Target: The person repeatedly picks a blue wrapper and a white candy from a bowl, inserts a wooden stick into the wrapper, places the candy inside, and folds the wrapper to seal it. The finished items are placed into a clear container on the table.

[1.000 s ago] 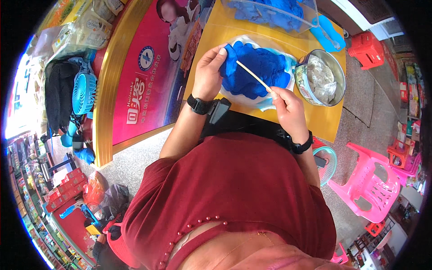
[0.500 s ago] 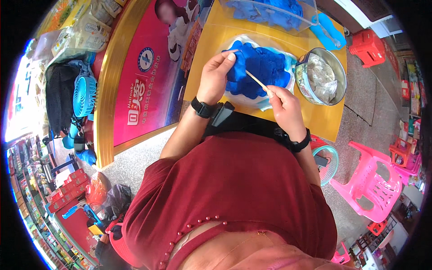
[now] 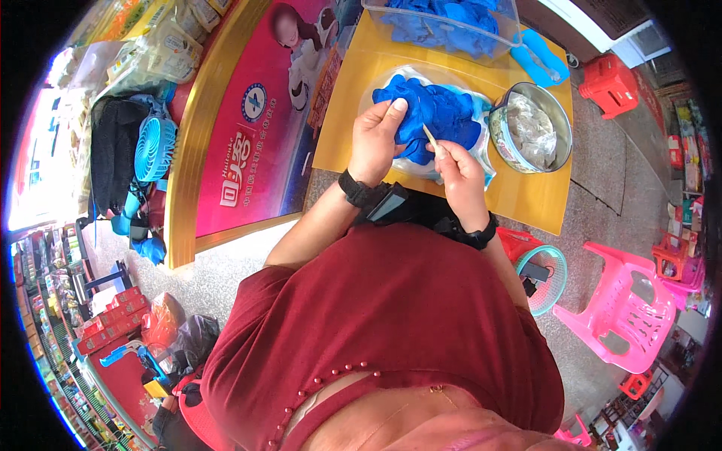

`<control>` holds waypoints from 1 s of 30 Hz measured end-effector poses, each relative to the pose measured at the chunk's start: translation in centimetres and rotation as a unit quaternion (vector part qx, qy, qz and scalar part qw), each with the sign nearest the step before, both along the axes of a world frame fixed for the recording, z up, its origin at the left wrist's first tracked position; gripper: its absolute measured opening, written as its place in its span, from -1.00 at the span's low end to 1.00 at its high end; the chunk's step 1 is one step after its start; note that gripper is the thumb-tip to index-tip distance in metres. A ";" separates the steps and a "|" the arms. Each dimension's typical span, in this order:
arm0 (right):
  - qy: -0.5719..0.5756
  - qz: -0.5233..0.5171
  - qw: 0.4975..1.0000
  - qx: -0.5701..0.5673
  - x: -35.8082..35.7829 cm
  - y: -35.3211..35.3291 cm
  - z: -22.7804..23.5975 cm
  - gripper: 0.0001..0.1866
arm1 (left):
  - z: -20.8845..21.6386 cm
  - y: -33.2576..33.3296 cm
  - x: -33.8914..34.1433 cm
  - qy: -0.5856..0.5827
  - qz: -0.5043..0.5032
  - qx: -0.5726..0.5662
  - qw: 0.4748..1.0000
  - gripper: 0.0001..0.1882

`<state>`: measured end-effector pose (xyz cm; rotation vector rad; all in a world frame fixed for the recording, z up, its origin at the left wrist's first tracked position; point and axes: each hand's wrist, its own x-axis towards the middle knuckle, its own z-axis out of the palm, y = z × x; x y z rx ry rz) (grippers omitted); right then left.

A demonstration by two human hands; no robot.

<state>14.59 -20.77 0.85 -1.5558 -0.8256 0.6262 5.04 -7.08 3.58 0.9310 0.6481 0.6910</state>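
R hand (image 3: 460,177) pinched on thin stick (image 3: 431,139), tip nr blue pc (image 3: 410,128) clamped betw. L hand (image 3: 376,139) thumb & fingers, just above blue pile (image 3: 455,109) on surface (image 3: 526,203). Round tin (image 3: 502,144) w/ clear bags just R of pile. Clear box (image 3: 477,51) w/ more blue pcs beyond.

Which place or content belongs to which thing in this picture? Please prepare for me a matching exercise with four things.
Things:
1. Thin stick
2. Round tin
3. Clear box
4. Pink chair

Places or contents:
A. Holds crumpled clear plastic
B. Stands on the floor
C. Between the fingers of the right hand
D. Contains blue pieces

Right pairs: 1-C, 2-A, 3-D, 4-B
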 end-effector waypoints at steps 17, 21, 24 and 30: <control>-0.174 -0.041 0.983 0.032 -1.1 -3.1 -0.3 -0.83 | 0.1 -1.1 -2.0 0.017 -0.072 0.096 0.993 -0.74; -0.328 -0.071 0.941 0.048 -0.3 -3.0 0.8 -0.84 | -1.1 -1.6 -2.2 0.045 -0.102 0.131 0.985 -0.76; -0.213 -0.052 0.975 0.041 -1.1 -2.3 0.4 -0.83 | -1.0 -2.5 -1.8 -0.011 -0.071 0.112 0.991 -0.76; 0.067 0.055 0.996 0.020 -1.1 -1.9 0.7 -0.76 | 0.3 -1.2 -1.2 -0.011 -0.006 0.126 0.992 -0.74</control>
